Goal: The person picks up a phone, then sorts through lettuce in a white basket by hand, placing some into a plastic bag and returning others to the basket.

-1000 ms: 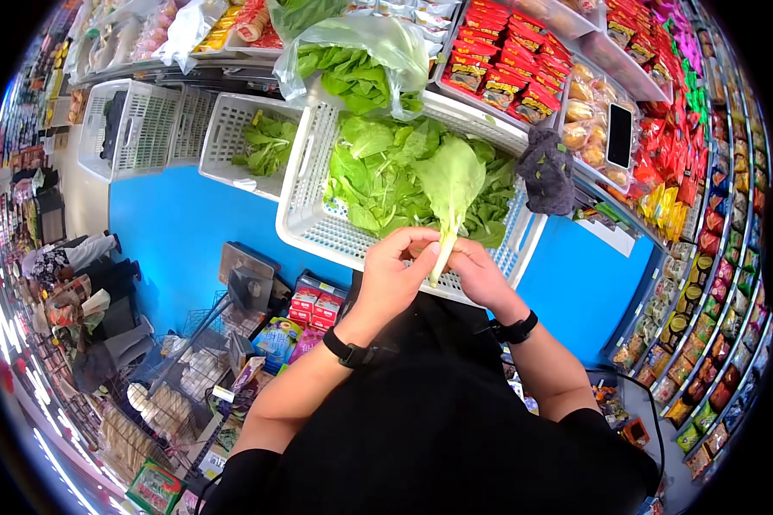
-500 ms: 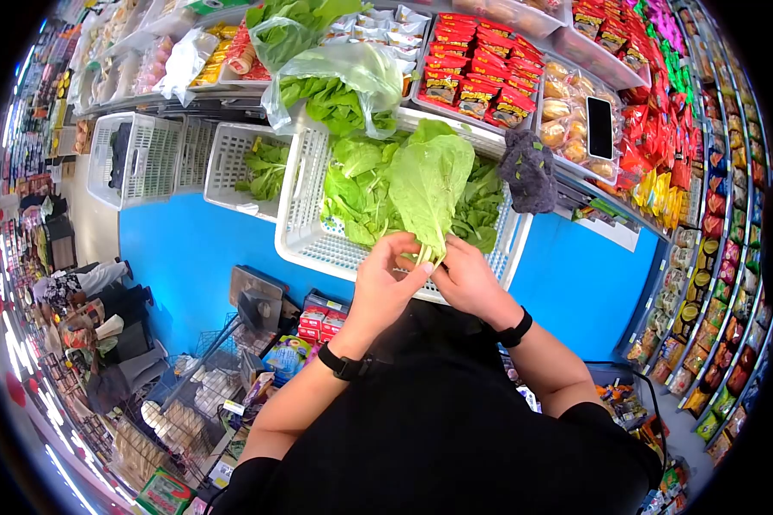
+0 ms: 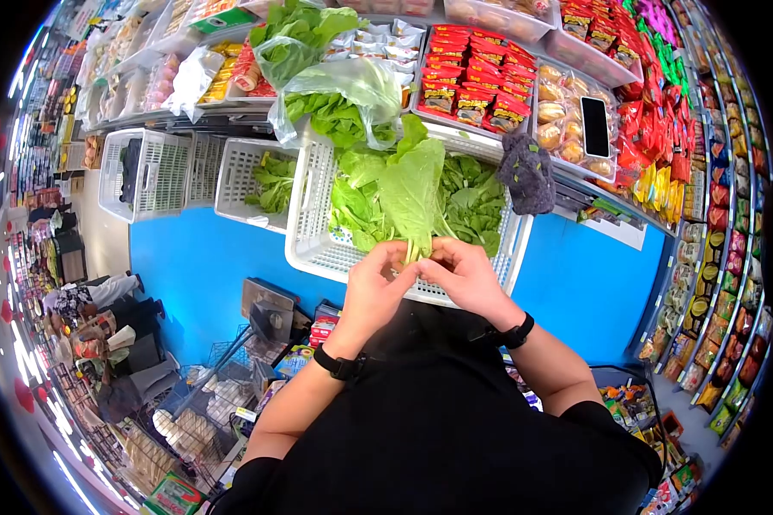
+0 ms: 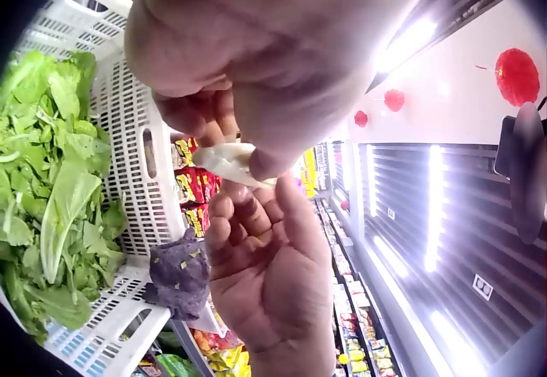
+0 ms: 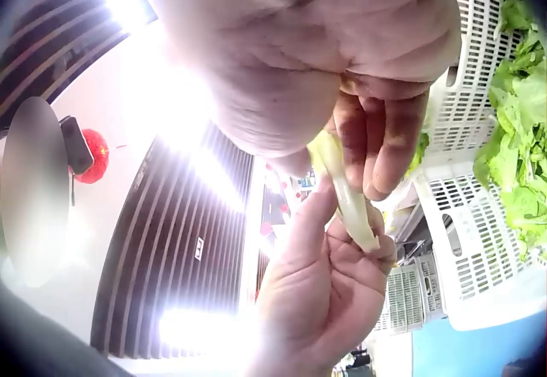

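Note:
Both hands meet at the near side of a white slatted crate [image 3: 299, 236] and hold a leafy green [image 3: 410, 193] by its pale stem end. Its broad leaves point away from the body, over the crate. The left hand [image 3: 369, 290] pinches the stem from the left, the right hand [image 3: 475, 281] from the right, thumbs close together. In the left wrist view the whitish stem [image 4: 229, 163] lies between the fingers of both hands; in the right wrist view the stem [image 5: 352, 206] runs from one hand to the other. More loose greens [image 3: 475, 206] fill the crate.
Plastic-bagged greens [image 3: 345, 86] lean over the crate's back left corner. A dark grey cloth [image 3: 528, 176] hangs at its back right. A smaller crate [image 3: 236, 184] with some greens stands left. Snack bins and a phone [image 3: 594, 127] line the back; a wire basket [image 3: 223, 395] sits lower left.
The single leaf seen first gives way to broader leaves held at the stems, which then shift slightly left. The hands draw closer together. The head view moves a little too.

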The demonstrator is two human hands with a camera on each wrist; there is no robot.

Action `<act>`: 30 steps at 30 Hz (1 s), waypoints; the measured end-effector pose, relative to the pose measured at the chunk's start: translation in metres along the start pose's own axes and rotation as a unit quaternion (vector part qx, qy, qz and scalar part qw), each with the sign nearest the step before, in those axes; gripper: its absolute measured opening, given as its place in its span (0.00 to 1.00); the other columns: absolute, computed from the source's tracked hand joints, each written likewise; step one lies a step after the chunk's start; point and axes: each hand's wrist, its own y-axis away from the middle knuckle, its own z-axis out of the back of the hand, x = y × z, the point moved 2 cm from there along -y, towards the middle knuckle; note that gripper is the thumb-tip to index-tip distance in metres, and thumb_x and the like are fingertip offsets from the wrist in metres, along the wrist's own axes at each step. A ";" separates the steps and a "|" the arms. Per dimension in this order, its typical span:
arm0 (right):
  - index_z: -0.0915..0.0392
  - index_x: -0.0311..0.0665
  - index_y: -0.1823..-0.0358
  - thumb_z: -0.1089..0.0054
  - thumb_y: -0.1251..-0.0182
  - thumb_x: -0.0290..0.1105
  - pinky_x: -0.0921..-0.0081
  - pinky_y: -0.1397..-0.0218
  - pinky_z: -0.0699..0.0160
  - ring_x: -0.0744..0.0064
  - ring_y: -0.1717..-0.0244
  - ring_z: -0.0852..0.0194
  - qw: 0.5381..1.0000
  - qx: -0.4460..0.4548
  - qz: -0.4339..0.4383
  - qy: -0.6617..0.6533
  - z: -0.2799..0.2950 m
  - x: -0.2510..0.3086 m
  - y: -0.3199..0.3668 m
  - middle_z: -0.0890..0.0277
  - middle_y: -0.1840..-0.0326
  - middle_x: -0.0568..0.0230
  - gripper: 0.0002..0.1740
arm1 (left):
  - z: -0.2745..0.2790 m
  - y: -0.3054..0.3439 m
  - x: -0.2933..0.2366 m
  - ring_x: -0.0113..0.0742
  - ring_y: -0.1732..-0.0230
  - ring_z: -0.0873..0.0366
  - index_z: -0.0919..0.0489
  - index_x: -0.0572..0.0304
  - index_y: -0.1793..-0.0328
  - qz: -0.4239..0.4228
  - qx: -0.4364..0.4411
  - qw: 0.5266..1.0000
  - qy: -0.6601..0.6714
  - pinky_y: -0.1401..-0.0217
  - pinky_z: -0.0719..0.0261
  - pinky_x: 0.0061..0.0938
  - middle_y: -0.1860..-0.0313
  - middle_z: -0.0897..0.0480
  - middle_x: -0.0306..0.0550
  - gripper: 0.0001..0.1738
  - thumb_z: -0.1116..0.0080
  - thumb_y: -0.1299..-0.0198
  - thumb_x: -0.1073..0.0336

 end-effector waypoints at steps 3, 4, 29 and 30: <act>0.16 0.29 0.52 0.29 0.26 0.36 0.77 0.71 0.32 0.85 0.74 0.31 0.999 -0.031 0.010 -0.014 -0.009 -0.022 -0.005 0.20 0.75 0.68 0.14 | 0.003 -0.002 0.005 0.20 0.61 0.22 0.18 0.68 0.35 0.022 0.029 0.999 0.008 0.54 0.21 0.21 0.55 0.12 0.37 0.20 0.28 0.30 0.70; 0.16 0.29 0.52 0.29 0.26 0.36 0.77 0.71 0.32 0.85 0.74 0.31 0.999 -0.033 0.009 -0.014 -0.012 -0.028 -0.007 0.20 0.75 0.68 0.14 | 0.004 -0.003 0.011 0.20 0.58 0.22 0.20 0.68 0.33 0.017 0.019 0.998 0.053 0.52 0.21 0.21 0.52 0.12 0.37 0.20 0.30 0.28 0.71; 0.19 0.31 0.38 0.37 0.16 0.32 0.76 0.50 0.17 0.77 0.57 0.18 0.939 -0.247 -0.021 -0.238 -0.134 0.031 -0.077 0.13 0.54 0.64 0.14 | 0.198 -0.099 0.019 0.34 0.37 0.17 0.21 0.67 0.27 -0.003 0.187 0.952 0.242 0.31 0.19 0.33 0.36 0.14 0.46 0.20 0.38 0.20 0.67; 0.19 0.31 0.38 0.35 0.18 0.31 0.77 0.53 0.18 0.79 0.60 0.19 0.950 -0.241 -0.019 -0.196 -0.139 0.035 -0.081 0.13 0.56 0.65 0.15 | 0.203 -0.100 0.021 0.33 0.36 0.18 0.20 0.67 0.28 0.006 0.221 0.955 0.197 0.30 0.19 0.32 0.37 0.14 0.46 0.20 0.38 0.20 0.66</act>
